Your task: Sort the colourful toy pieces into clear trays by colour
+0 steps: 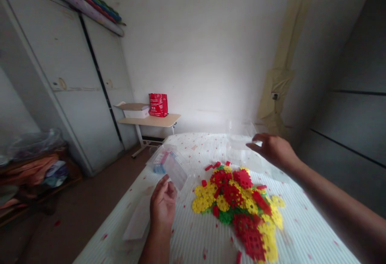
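Note:
Above the far right part of the table, my right hand (271, 149) has its thumb and fingers pinched at the edge of a clear plastic box (238, 137), blurred by motion. My left hand (164, 201), palm turned up, has curled fingers at the near corner of a tilted clear plastic container (177, 171); the exact grip is partly hidden. Between my hands lies a loose pile of toy building pieces: yellow flower-shaped discs (222, 203), red square plates (253, 244) and green pieces (226, 216). Small red connectors (208, 168) lie around its edge.
A clear box with a blue and pink label (159, 163) stands behind my left hand. Another clear plastic tray (137, 221) lies left of my forearm. The table (187, 240) has a ribbed white cover. Beyond are a small desk (169, 120), a red bag (158, 105) and cabinets (69, 75).

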A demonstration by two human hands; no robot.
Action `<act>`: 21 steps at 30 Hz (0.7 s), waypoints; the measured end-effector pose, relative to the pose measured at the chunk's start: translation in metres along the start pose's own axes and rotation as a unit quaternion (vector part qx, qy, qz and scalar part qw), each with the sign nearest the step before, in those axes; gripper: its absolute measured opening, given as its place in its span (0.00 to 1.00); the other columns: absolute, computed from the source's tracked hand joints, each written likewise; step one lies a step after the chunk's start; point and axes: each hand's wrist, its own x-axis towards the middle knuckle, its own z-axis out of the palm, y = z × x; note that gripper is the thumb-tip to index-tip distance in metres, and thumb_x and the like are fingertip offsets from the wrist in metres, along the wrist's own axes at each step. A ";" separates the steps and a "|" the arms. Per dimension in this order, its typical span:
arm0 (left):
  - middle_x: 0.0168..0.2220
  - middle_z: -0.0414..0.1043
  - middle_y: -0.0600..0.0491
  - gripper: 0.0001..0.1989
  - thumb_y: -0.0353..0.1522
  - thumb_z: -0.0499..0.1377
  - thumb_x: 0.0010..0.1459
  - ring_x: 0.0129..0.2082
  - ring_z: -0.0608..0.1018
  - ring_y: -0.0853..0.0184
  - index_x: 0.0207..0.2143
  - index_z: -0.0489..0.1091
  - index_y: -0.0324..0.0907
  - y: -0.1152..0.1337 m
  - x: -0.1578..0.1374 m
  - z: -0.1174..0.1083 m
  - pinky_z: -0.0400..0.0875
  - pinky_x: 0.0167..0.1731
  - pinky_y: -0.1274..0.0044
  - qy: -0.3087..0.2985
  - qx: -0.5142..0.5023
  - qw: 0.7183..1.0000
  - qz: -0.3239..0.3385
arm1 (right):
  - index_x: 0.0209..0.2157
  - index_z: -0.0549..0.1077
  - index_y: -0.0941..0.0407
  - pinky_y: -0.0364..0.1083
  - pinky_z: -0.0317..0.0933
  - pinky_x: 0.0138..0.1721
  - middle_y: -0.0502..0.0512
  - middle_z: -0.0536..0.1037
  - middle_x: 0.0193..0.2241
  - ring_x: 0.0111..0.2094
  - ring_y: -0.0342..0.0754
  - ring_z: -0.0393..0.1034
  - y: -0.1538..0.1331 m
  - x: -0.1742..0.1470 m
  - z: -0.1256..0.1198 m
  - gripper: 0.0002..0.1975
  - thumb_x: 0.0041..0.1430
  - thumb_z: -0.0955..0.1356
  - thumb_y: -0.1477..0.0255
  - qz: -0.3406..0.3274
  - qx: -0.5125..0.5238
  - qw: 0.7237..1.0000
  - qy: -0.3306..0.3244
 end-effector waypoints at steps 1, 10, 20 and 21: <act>0.24 0.71 0.58 0.16 0.27 0.67 0.34 0.22 0.72 0.77 0.31 0.74 0.39 0.000 0.000 0.000 0.66 0.22 0.87 -0.002 0.001 1.000 0.000 | 0.37 0.74 0.52 0.42 0.56 0.26 0.55 0.77 0.33 0.31 0.48 0.72 -0.012 0.010 0.009 0.18 0.59 0.60 0.56 0.008 -0.005 1.000 -0.014; 0.24 0.71 0.56 0.16 0.27 0.67 0.34 0.22 0.72 0.76 0.31 0.74 0.39 0.002 0.004 -0.006 0.67 0.21 0.86 0.018 0.017 1.000 0.001 | 0.43 0.73 0.57 0.46 0.60 0.35 0.65 0.74 0.40 0.42 0.53 0.69 -0.095 0.071 0.122 0.16 0.61 0.60 0.66 0.066 -0.043 0.991 -0.110; 0.24 0.72 0.56 0.15 0.26 0.67 0.34 0.22 0.73 0.76 0.30 0.74 0.39 0.001 0.006 -0.004 0.68 0.21 0.86 0.026 0.000 1.000 -0.009 | 0.40 0.76 0.64 0.47 0.62 0.32 0.72 0.63 0.52 0.42 0.55 0.67 -0.099 0.063 0.174 0.16 0.57 0.60 0.79 0.078 -0.078 0.984 -0.141; 0.24 0.72 0.56 0.15 0.26 0.66 0.35 0.22 0.73 0.76 0.31 0.74 0.39 0.001 0.005 -0.004 0.68 0.21 0.86 0.024 0.001 1.000 -0.013 | 0.40 0.76 0.63 0.47 0.62 0.32 0.72 0.61 0.54 0.43 0.56 0.66 -0.098 0.062 0.174 0.16 0.57 0.60 0.79 0.073 -0.081 0.984 -0.143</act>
